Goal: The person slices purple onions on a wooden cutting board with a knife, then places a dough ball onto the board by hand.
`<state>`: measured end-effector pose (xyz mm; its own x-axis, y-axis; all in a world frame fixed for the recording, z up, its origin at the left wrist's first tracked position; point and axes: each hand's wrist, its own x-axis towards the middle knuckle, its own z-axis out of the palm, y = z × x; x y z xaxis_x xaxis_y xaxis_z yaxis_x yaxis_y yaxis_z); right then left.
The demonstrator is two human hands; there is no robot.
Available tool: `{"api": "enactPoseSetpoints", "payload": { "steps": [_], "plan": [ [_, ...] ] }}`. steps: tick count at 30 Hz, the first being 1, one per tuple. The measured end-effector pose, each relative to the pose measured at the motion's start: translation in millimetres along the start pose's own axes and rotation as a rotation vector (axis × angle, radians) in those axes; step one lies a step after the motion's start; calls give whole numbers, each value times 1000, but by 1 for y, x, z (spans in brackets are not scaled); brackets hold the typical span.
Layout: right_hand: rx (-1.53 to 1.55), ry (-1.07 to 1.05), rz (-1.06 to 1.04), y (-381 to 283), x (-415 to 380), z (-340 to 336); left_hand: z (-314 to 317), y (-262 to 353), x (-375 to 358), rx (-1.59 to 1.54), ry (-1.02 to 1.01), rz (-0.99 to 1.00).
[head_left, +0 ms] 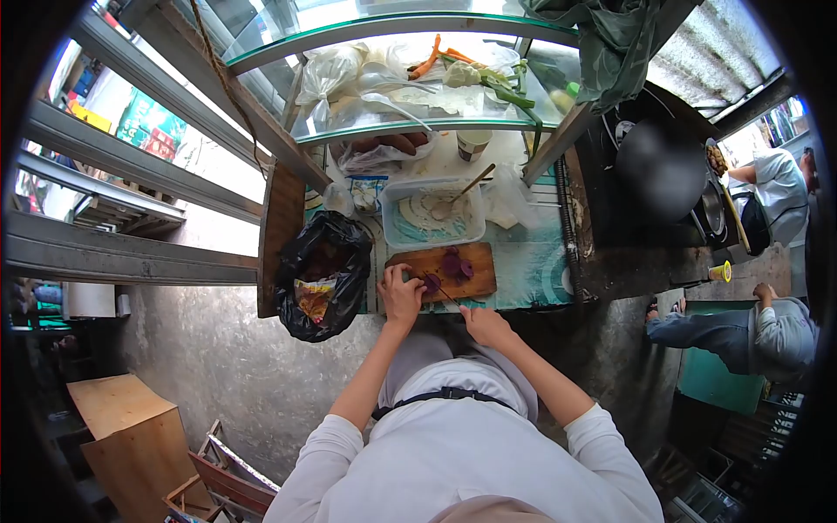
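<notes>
**Purple pieces (457, 264) lying on your cutting board (481, 256)**

Your right hand (490, 329) is clamping around the handle of the knife (448, 297), whose blade is pointing toward a smaller purple piece (432, 282) near the board's front edge. Your left hand (401, 296) is resting its fingertips beside that piece; you cannot tell whether they are pinching it. The board is lying on the worktop (534, 281). Behind it, a plastic tub (390, 234) is holding a pale mixture, and a black bag (299, 253) is sitting to your left.
</notes>
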<state>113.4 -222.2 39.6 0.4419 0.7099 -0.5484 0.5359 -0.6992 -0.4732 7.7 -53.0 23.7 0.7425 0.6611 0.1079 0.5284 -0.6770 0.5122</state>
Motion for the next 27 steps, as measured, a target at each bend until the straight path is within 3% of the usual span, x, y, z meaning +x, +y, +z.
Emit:
{"api": "enactPoseSetpoints", "payload": {
  "steps": [12,15,16,22,25,27],
  "plan": [
    [52,9,67,-14,-10,8,1,0,0,30,-68,-141],
    [100,-6,66,8,6,18,5,-4,-3,16,-56,-138],
    [-35,20,-59,15,10,20,4,-3,-3,9,-46,-134],
    [-214,142,-269,-2,-6,3,5,-3,-3,10,-65,-164],
    [-59,73,-37,-22,-9,-9,5,-6,-2,-16,-63,-144],
    [-48,107,-41,-10,-1,14,4,-7,-3,0,-69,-143]
  ]
}}
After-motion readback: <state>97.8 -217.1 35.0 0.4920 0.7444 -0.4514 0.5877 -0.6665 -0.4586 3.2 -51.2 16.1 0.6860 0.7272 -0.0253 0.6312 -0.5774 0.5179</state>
